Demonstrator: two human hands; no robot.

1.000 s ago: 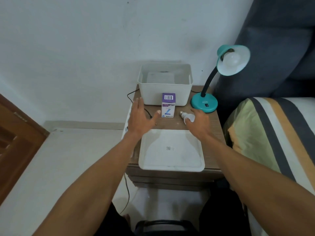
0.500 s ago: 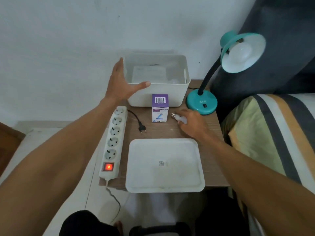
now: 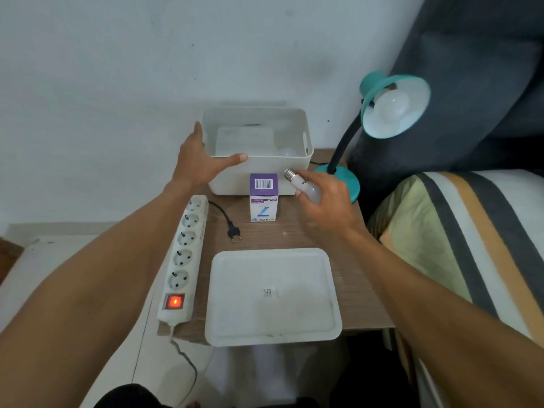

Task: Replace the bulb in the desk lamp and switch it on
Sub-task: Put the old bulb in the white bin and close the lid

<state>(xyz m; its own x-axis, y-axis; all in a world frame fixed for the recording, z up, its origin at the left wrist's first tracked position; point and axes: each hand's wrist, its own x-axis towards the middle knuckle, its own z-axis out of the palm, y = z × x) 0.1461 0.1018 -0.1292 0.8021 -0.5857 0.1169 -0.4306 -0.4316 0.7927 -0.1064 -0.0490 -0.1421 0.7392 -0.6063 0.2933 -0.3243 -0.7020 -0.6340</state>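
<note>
White power strip [image 3: 184, 254], switch lit red, lies leftmost, a loose plug [image 3: 234, 231] beside it. Left hand [image 3: 200, 163] spreads flat against the corner of the bin [image 3: 232, 181], probably steadying it. Right hand [image 3: 326, 207] curls round a spare bulb [image 3: 304, 185], screw cap upward, near the teal desk lamp [image 3: 350, 184], whose socket holds another bulb [image 3: 391, 106], blocking any fitting.

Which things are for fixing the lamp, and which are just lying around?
Job: teal gooseneck desk lamp, white screw-base bulb in right hand, black plug, white power strip, purple-white cardboard bulb box.
Lying about: white flat tray, striped bedding.
</note>
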